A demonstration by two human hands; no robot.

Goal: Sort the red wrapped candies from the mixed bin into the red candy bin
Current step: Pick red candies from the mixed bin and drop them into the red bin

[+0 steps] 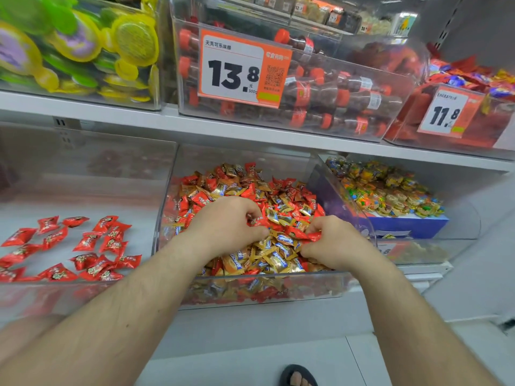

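Red wrapped candies (289, 232) scattered all through the mixed bin (262, 282), jumbled in with gold and blue-gold wrappers (281, 257). Shiny crinkly foil, twisted or pinched ends, small, slippery-looking. Sitting dead centre on the lower shelf, with plenty of red at 12 o'clock in the pile and mostly gold at 6, near the front wall.

Left hand (225, 221) dug into the pile with fingers curled round a red piece or two at about 3 o'clock of the fist. Right hand (337, 243) also curled, pinching a red wrapper at its 10 o'clock. Hard to say how many pieces in either fist, since the fingers hide most of it.

Red candy bin (83, 285) off at 9 o'clock from the mixed one, just beside it, with a loose layer of red pieces already spread over its floor.

Stuff that could go sideways, just guessing: grabbing by the fistful probably drags a gold one along, since wrappers overlap and the reds are half buried. Slick foil could also slip out mid-carry and land on the floor or back in the pile. Reds further down are easy to miss unless stirred up.

Above, at 12 o'clock, a bin of cola bottle candies with a 13.8 price tag (239, 68); at 3 o'clock, a bin of multicoloured sweets (390, 190).
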